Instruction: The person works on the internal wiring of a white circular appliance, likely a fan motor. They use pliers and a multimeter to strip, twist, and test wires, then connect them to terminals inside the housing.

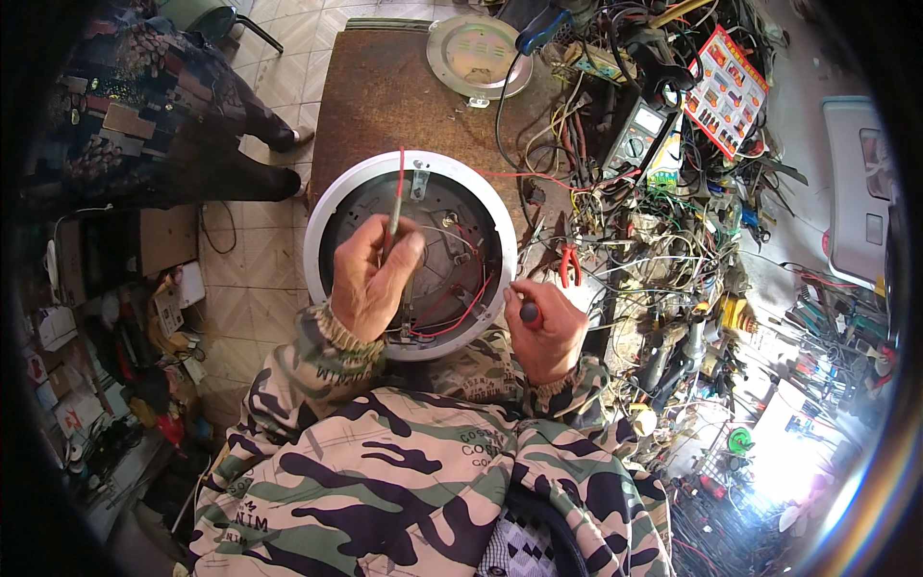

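A round lamp housing (317, 207) with a white rim and dark inside lies in front of me, partly over the brown table's near edge. Above it my left hand (370, 274) is closed on a thin pale pen-like rod (394, 216) with a red upper end. Inside the housing run a red wire (471, 313) and metal brackets (419, 183). At the housing's right rim my right hand (548, 332) is wrapped round a screwdriver (531, 313); only its rounded dark and red handle end shows, and its shaft is hidden.
A round metal plate (479, 58) lies on the brown table (375, 96). To the right are red-handled pliers (570, 266), a multimeter (635, 137) and heaped wires (654, 231). A blue-handled tool (543, 31) lies at the back. Another person (144, 115) stands at the left.
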`<move>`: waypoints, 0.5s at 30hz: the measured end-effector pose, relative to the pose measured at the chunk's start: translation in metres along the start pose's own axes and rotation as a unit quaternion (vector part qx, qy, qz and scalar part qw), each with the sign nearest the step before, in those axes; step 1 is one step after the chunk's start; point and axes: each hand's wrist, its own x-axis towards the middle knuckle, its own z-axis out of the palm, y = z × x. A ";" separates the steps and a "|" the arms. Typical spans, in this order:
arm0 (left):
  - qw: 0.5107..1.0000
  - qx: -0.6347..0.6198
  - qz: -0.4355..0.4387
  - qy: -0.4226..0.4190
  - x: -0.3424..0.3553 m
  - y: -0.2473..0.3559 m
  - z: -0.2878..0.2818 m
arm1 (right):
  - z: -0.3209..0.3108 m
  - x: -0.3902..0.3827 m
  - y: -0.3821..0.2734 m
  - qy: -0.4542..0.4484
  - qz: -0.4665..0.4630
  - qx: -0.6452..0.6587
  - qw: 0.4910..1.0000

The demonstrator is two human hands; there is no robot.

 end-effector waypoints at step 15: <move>0.974 -0.075 -0.098 -0.189 -0.023 -0.011 0.013 | 0.014 -0.001 -0.013 -0.039 -0.079 0.108 0.990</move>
